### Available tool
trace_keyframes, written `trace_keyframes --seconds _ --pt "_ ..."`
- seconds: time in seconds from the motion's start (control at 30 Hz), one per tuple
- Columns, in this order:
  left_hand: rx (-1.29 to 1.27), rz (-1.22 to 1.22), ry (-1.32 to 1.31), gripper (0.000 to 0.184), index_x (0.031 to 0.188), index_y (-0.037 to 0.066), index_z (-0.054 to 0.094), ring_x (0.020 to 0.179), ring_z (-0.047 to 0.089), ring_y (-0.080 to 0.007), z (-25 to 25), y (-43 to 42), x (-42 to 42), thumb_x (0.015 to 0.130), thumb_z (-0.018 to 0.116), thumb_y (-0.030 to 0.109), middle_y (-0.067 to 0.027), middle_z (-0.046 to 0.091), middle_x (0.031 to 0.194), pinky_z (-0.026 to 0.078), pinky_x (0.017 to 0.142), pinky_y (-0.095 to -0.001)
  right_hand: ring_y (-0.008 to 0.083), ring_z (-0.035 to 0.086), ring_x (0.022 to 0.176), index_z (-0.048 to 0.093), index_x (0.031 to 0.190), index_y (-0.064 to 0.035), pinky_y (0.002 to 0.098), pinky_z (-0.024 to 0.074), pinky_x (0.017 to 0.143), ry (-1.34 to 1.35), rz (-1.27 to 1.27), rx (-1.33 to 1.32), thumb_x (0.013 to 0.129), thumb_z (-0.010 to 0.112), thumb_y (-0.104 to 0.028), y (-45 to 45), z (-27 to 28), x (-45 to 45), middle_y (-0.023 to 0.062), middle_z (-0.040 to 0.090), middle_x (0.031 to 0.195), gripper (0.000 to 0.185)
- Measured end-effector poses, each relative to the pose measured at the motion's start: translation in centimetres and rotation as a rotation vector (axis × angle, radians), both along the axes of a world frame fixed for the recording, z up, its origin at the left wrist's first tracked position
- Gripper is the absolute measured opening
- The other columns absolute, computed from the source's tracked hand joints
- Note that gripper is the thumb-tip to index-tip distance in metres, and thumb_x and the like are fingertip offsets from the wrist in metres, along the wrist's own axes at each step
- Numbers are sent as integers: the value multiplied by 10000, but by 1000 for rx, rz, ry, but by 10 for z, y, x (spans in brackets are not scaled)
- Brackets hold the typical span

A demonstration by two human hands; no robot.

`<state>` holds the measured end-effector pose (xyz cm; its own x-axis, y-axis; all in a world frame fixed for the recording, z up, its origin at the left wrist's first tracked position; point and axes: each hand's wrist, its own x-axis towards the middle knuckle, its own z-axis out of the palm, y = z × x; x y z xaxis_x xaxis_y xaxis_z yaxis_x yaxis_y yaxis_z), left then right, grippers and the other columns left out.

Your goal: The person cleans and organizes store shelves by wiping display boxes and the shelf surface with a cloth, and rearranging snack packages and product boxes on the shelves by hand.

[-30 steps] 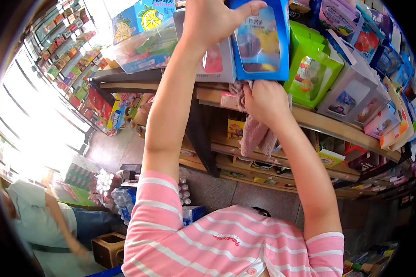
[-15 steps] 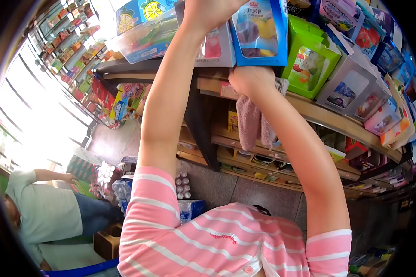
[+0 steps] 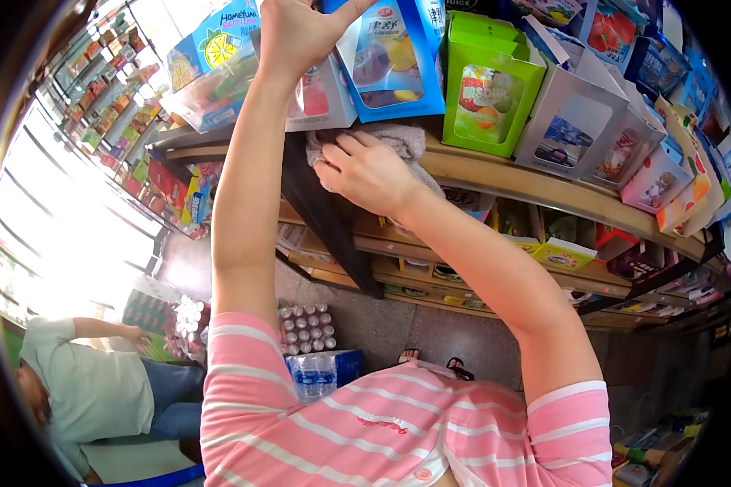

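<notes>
The person's right hand (image 3: pixel 365 170), fingers bent over a bunched cloth (image 3: pixel 402 140), presses it on the front edge of the shelf (image 3: pixel 483 172), so wiping there seems the step in hand. The left hand (image 3: pixel 300 36) has its thumb stretched out at the top of the tilted blue box (image 3: pixel 391 61), just above the cloth; its fingers are cut off, so its grip cannot be told. The next stroke would call for firm pressure, the box kept clear.
</notes>
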<state>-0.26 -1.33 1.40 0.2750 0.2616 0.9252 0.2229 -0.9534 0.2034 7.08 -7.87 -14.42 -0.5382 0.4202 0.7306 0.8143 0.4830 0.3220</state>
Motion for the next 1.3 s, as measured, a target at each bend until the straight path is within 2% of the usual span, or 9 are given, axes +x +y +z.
trace_keyframes --seconds 0.23,0.27,0.7,0.77,0.83,0.9,0.93,1.2,1.3 --pt "142 78 19 372 791 25 699 388 504 -59 -33 13 6 666 779 367 -34 588 505 380 393 -202 217 566 824 560 877 -98 341 460 722 46 105 -300 664 618 -168 -97 3 47 43 553 823 232" --pt "181 104 28 445 650 35 647 404 490 -159 -34 14 5 629 772 461 -60 541 485 417 439 -273 228 570 830 560 908 -103 350 468 718 133 80 -367 635 657 -168 -108 5 53 48 553 834 297" --pt "84 91 354 499 621 13 591 455 499 -217 -21 7 -8 696 707 493 -106 526 505 421 479 -306 312 586 818 550 1007 -77 369 479 702 608 -63 -381 592 674 -112 -160 50 101 104 598 895 435" --pt "-23 98 433 428 670 5 608 463 482 -143 -19 1 -6 707 731 413 -63 505 494 391 475 -279 313 587 817 553 1010 -74 366 482 698 614 -76 -388 588 672 -111 -164 49 104 107 600 901 441" --pt "-56 150 532 462 877 22 627 670 585 -208 -12 0 -9 790 620 475 -115 600 709 456 639 -313 309 587 803 557 1009 -74 368 482 687 599 -69 -430 583 673 -109 -167 46 108 106 599 887 442" --pt "248 168 393 517 1076 49 571 938 576 -277 -6 5 -7 869 462 510 -164 596 999 424 846 -339 304 586 787 564 998 -71 368 481 676 610 -54 -434 570 678 -106 -168 44 109 105 598 876 444" --pt "133 176 505 590 1213 52 485 1132 477 -310 0 2 -6 910 317 529 -173 499 1230 338 975 -352 301 586 781 567 995 -69 366 481 670 598 -56 -431 561 682 -104 -168 44 110 103 599 874 450" --pt "-279 30 935 949 1381 32 265 1307 288 -294 23 22 33 775 265 762 -182 293 1411 220 1075 -349 290 593 762 574 987 -41 353 485 656 611 -44 -369 540 690 -93 -186 37 125 108 609 873 465" --pt "-245 199 1074 777 1398 78 252 1344 213 -248 26 19 39 857 296 634 -120 214 1460 157 1094 -317 294 601 764 573 983 -24 347 489 669 661 -84 -338 530 685 -77 -195 30 132 130 613 877 470"
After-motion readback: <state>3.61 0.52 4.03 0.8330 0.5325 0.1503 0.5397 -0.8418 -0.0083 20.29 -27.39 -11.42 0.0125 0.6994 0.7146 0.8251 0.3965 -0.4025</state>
